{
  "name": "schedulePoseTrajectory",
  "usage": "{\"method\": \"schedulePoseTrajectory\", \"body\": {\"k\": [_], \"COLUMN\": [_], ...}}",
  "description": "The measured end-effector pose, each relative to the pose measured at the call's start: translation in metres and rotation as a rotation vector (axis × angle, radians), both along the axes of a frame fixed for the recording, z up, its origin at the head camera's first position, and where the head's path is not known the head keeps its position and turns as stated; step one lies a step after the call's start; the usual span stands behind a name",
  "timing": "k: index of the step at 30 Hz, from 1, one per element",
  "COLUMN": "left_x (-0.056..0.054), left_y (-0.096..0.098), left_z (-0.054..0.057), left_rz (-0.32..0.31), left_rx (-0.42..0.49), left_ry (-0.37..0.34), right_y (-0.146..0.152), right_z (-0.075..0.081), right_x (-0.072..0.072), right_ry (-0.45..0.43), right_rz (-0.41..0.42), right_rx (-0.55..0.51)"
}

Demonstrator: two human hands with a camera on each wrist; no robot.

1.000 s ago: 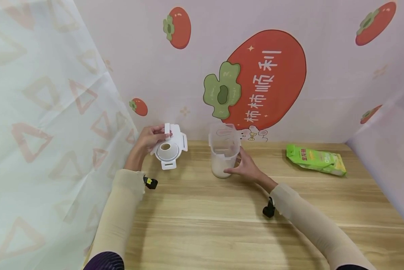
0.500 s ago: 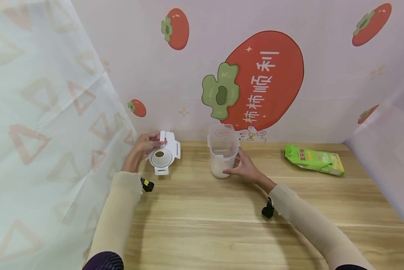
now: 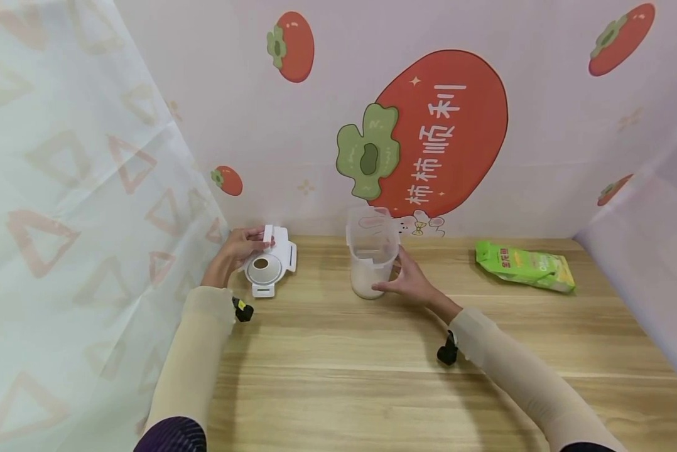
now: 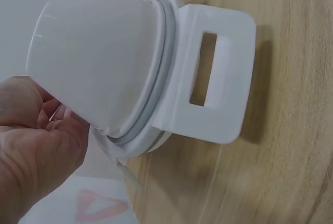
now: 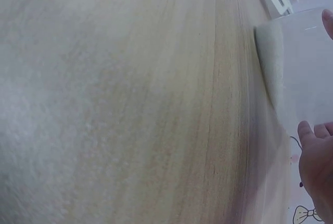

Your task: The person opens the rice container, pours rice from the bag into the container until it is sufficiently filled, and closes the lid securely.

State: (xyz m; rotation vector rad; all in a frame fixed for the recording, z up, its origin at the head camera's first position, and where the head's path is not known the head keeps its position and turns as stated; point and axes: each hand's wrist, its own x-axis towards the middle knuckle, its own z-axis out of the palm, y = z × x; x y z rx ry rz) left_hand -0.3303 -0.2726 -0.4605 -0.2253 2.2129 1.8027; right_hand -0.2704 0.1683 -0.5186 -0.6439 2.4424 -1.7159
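A white lid (image 3: 282, 242) with clip tabs and a cone-shaped spout (image 4: 93, 57) faces spout-up near the back left of the table. My left hand (image 3: 238, 248) pinches its small upright flap (image 3: 268, 235). In the left wrist view one slotted clip tab (image 4: 237, 73) stands close over the wood. To the right, a tall clear plastic container (image 3: 372, 235) stands upright, its top uncovered and whitish contents (image 5: 269, 52) at the bottom. My right hand (image 3: 409, 279) grips its right side, thumb in front; the other fingers are partly hidden behind it.
A green and yellow food packet (image 3: 525, 267) lies at the back right of the wooden table (image 3: 338, 376). A printed cloth wall (image 3: 231, 94) rises right behind the container, with cloth sides at left and right.
My left hand has brought the lid down and to the left, away from the container and closer to the table. The right hand keeps its grip on the container, which stays in place.
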Motion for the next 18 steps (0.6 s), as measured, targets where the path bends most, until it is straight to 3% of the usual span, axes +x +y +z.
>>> {"method": "schedulePoseTrajectory", "body": {"k": [8,18], "left_x": [0.0,0.003], "left_y": [-0.007,-0.012], "left_z": [-0.008,-0.012], "left_rz": [-0.001,-0.047], "left_rx": [-0.026,-0.069], "left_ry": [-0.037,-0.019], "right_y": [-0.001,-0.001], "right_z": [-0.002,-0.002], "right_x": [0.001,0.0], "right_ry": [-0.002,-0.006], "right_rz": [0.002,0.005], "right_rx": [-0.014,-0.026]}}
